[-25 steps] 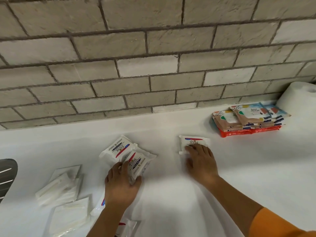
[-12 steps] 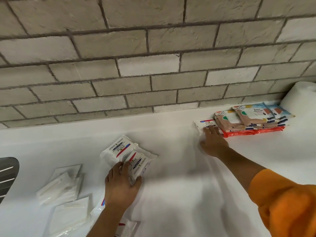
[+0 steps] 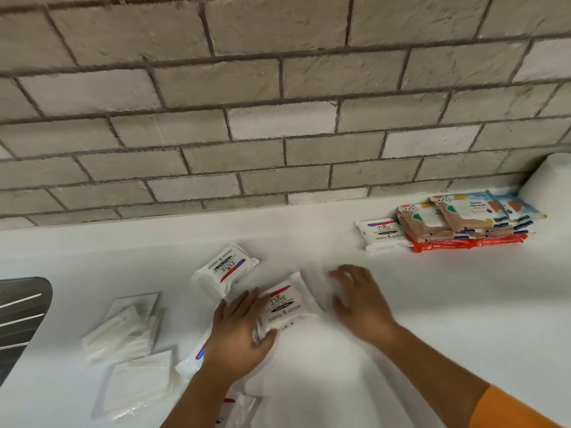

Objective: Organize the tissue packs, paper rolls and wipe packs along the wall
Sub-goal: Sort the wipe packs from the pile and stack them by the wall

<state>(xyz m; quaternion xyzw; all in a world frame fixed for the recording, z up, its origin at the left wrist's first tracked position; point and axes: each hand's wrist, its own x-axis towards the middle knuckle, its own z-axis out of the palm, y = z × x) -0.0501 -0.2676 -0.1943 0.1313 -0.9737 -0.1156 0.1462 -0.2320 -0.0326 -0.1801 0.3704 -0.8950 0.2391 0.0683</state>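
Note:
A white Dove wipe pack (image 3: 282, 305) lies on the white counter (image 3: 401, 304) between my hands. My left hand (image 3: 238, 335) grips its left edge, thumb under its near corner. My right hand (image 3: 358, 299) hovers just right of it, fingers spread, holding nothing. A second Dove pack (image 3: 227, 268) lies tilted just behind. A third Dove pack (image 3: 381, 234) sits by the wall, touching a stack of colourful wipe packs (image 3: 463, 219) on a red pack (image 3: 469, 242). A white paper roll (image 3: 553, 177) stands at the far right.
Plain white tissue packs (image 3: 123, 329) lie loose at the left, another (image 3: 139, 378) nearer me. One more pack (image 3: 190, 362) is partly hidden under my left forearm. A metal sink edge (image 3: 21, 319) is at the far left. The brick wall (image 3: 278, 134) backs the counter.
My right hand slid a Dove pack right to the colourful stack by the wall, let go, and came back beside the left hand. The left hand turned its pack upright.

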